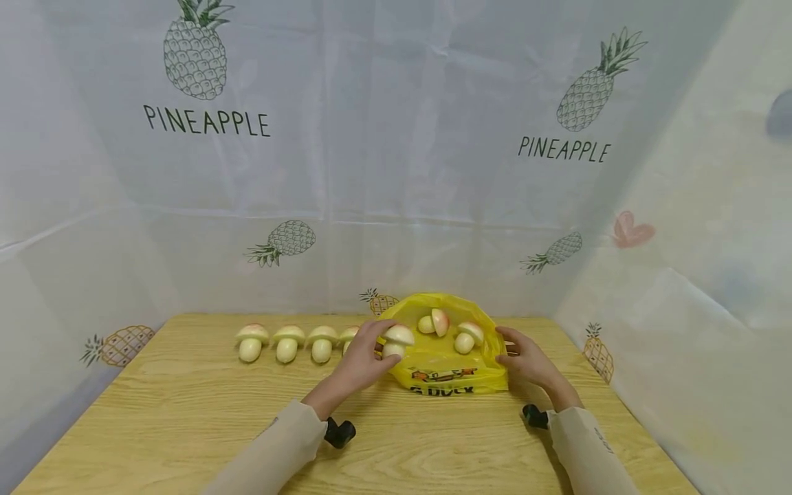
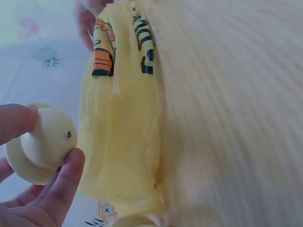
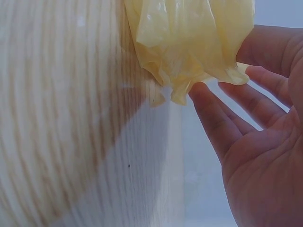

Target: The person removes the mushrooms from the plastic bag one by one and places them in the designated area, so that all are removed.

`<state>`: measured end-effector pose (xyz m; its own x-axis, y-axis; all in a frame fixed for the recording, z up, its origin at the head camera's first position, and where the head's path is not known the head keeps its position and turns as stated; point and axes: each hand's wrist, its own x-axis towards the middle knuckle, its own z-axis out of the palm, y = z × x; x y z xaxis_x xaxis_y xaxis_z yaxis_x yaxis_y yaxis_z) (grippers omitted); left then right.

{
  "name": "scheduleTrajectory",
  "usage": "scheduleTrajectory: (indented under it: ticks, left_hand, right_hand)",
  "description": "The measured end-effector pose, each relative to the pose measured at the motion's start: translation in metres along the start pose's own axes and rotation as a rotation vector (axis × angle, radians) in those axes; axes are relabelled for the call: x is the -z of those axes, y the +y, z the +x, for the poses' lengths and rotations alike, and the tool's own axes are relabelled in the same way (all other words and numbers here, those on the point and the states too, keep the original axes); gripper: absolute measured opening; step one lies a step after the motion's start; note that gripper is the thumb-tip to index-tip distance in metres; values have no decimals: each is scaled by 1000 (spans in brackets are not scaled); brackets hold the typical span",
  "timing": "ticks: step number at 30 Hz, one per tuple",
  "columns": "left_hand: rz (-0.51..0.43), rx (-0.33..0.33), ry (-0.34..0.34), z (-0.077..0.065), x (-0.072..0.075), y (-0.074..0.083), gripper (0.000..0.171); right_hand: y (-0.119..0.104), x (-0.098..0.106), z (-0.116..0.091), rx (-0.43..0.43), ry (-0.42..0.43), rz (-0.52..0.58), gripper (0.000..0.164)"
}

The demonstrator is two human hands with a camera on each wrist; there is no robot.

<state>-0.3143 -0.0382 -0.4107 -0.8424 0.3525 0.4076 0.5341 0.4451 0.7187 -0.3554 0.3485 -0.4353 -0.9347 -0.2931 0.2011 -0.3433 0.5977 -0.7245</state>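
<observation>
My left hand point(image 1: 365, 357) pinches a mushroom point(image 1: 397, 338) with a pale stem and pinkish cap between thumb and fingers, at the left side of a yellow plastic bag point(image 1: 458, 379). In the left wrist view the mushroom point(image 2: 49, 137) shows its rounded stem end. Inside the bag's wide mouth lie two more mushrooms, one on its side point(image 1: 434, 322) and one with its cap up point(image 1: 468, 337). My right hand point(image 1: 529, 357) rests its spread fingers and thumb against the bag's right side. In the right wrist view the thumb and fingertips touch the crumpled bag point(image 3: 189, 42).
Left of the bag, several mushrooms point(image 1: 287, 344) stand in a row on the wooden table point(image 1: 185, 419); the rightmost is partly behind my left hand. A white curtain point(image 1: 396, 172) with pineapple prints hangs at the table's back and sides.
</observation>
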Motion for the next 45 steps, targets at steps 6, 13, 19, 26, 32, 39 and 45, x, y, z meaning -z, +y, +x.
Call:
scheduleTrajectory:
  ticks: [6, 13, 19, 26, 32, 39, 45]
  left_hand:
    - [9, -2, 8, -18, 9, -5, 58]
    - [30, 61, 55, -33, 18, -9, 59]
    - [55, 137, 109, -44, 26, -19, 60]
    - [81, 197, 152, -53, 38, -24, 61]
    - [105, 213, 165, -59, 45, -32, 61]
    - [153, 217, 172, -61, 49, -34, 59]
    - [194, 245, 166, -63, 51, -32, 59]
  right_hand:
    - [1, 0, 0, 13, -5, 3, 66]
    - [-1, 0, 1, 7, -6, 13, 67]
    - [-23, 2, -5, -3, -32, 27, 64]
    - [-4, -1, 0, 13, -11, 5, 66]
    - [-5, -2, 0, -3, 0, 21, 66]
    - [-6, -2, 0, -20, 2, 24, 66]
    - [-7, -1, -1, -12, 1, 1, 65]
